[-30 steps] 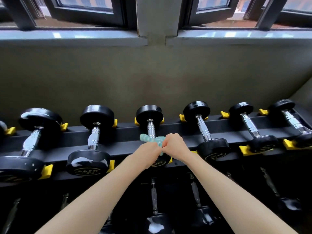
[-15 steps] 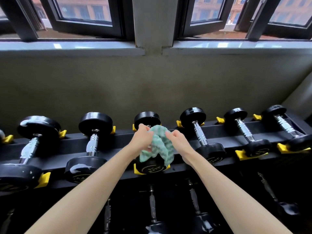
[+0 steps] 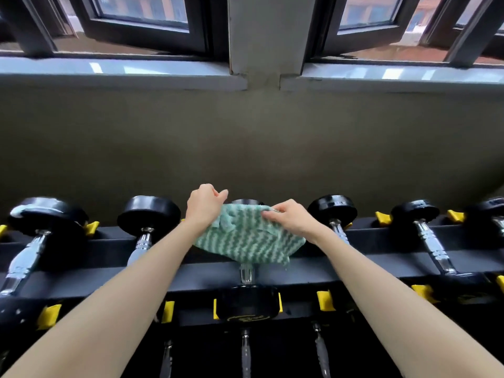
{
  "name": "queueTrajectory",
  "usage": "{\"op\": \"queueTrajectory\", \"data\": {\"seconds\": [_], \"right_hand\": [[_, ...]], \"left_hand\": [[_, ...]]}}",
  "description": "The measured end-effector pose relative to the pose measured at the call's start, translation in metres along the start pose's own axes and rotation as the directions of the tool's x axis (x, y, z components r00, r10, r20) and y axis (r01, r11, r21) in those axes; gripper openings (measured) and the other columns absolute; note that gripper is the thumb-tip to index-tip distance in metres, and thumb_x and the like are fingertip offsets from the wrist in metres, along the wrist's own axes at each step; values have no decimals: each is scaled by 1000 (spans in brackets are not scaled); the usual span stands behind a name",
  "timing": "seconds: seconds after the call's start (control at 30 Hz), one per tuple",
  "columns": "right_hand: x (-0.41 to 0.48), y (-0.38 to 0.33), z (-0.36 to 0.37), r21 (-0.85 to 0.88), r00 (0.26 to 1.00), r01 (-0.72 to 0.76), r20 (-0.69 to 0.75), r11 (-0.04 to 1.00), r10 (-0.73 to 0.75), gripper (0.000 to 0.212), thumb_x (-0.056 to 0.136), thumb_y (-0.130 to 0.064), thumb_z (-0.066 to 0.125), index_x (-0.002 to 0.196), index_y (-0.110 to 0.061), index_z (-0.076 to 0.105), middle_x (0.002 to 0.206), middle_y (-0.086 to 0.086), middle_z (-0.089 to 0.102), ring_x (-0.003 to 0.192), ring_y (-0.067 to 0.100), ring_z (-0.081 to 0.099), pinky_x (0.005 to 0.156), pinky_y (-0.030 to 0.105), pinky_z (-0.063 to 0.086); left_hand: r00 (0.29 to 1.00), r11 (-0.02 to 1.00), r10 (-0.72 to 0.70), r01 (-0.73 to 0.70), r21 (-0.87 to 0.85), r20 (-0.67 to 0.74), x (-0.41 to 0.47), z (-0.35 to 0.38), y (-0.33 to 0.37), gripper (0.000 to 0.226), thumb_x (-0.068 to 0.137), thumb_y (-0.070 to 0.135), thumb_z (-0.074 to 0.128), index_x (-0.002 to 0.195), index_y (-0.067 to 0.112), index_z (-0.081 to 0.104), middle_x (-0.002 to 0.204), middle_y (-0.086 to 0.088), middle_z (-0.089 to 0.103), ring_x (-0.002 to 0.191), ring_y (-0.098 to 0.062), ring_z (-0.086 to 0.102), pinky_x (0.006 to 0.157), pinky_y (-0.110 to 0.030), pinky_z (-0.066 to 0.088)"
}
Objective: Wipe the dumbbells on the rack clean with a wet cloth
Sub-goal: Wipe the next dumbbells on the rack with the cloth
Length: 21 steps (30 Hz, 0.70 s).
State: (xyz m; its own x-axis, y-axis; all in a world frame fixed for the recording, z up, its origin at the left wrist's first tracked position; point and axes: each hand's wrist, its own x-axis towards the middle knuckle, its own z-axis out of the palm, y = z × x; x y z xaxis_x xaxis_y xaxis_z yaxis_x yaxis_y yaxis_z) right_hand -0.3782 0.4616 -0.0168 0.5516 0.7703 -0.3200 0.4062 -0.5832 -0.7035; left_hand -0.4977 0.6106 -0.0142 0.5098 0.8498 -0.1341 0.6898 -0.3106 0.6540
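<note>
Both left hand point(image 3: 203, 207) and right hand point(image 3: 291, 220) on cloth point(image 3: 245, 244) over dumbbell point(image 3: 246, 304).

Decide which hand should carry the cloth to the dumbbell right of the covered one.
Probably the right hand: it pinches the cloth right beside that dumbbell; the left hand holds the cloth's other end.

Open gaps above the black metal rack rail point(image 3: 95, 257) separate the black round-headed, chrome-handled dumbbells point(image 3: 148, 211), but the dull olive wall point(image 3: 245, 145) rises just behind them and the green-and-white striped cloth point(image 3: 245, 241) covers the middle handle.
</note>
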Motion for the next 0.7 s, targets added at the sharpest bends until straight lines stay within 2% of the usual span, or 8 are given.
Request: {"op": "queueTrajectory", "data": {"seconds": [0.1,0.2,0.3,0.37,0.47,0.57,0.63,0.7], "right_hand": [[27,-3,-4,-67,997,-64,-43,996,62,54,90,-48,53,53,-11,40,56,1,33,54,14,33,55,32,25],[60,5,-2,-85,989,-82,-131,993,70,44,91,-50,50,85,-6,54,82,4,52,80,21,50,67,33,34],[71,18,13,38,916,-41,-397,998,52,35,90,-32,57,112,-7,47,116,8,47,106,27,48,87,32,34],[62,25,26,88,819,95,-573,992,-27,16,87,-12,57,101,-6,54,104,6,47,90,20,53,79,26,34],[55,36,44,189,877,203,-471,961,-93,17,81,4,53,83,-6,66,88,2,55,77,14,54,74,24,40],[56,42,45,476,931,135,-360,869,52,27,84,6,48,76,-13,67,89,0,61,88,13,56,79,18,42],[58,45,43,740,961,43,-215,672,175,32,90,4,41,79,-14,65,89,2,64,89,17,58,80,22,46],[60,52,41,890,973,-38,-72,455,220,29,95,-2,35,91,-6,64,97,7,65,88,17,61,78,21,50]], "left_hand": [[999,995,-28,24,99,31,28,3,2,36,95,36,46,76,6,49,96,-19,61,89,-34,55,73,-32,38],[993,999,4,2,53,-118,49,15,4,31,98,29,41,102,0,53,111,-20,55,102,-36,51,81,-35,36],[935,993,116,-103,56,-334,41,34,-2,22,98,16,37,106,0,50,113,-19,48,106,-35,46,86,-37,33],[923,975,214,-181,128,-321,25,51,-10,22,96,16,37,97,1,53,102,-18,52,97,-34,50,80,-41,38],[939,920,318,-271,283,-134,5,74,-18,37,86,30,33,84,2,57,81,-16,55,71,-36,57,53,-39,46],[947,871,320,-305,386,26,7,88,-19,62,90,33,5,106,1,55,95,-17,52,87,-34,52,69,-42,42],[902,769,420,-411,489,98,17,94,-19,94,76,26,-36,102,2,51,100,-19,49,89,-33,44,70,-41,31],[909,684,364,-410,603,205,19,99,-8,82,83,20,-24,85,3,56,83,-18,54,75,-31,50,58,-38,36]]}}
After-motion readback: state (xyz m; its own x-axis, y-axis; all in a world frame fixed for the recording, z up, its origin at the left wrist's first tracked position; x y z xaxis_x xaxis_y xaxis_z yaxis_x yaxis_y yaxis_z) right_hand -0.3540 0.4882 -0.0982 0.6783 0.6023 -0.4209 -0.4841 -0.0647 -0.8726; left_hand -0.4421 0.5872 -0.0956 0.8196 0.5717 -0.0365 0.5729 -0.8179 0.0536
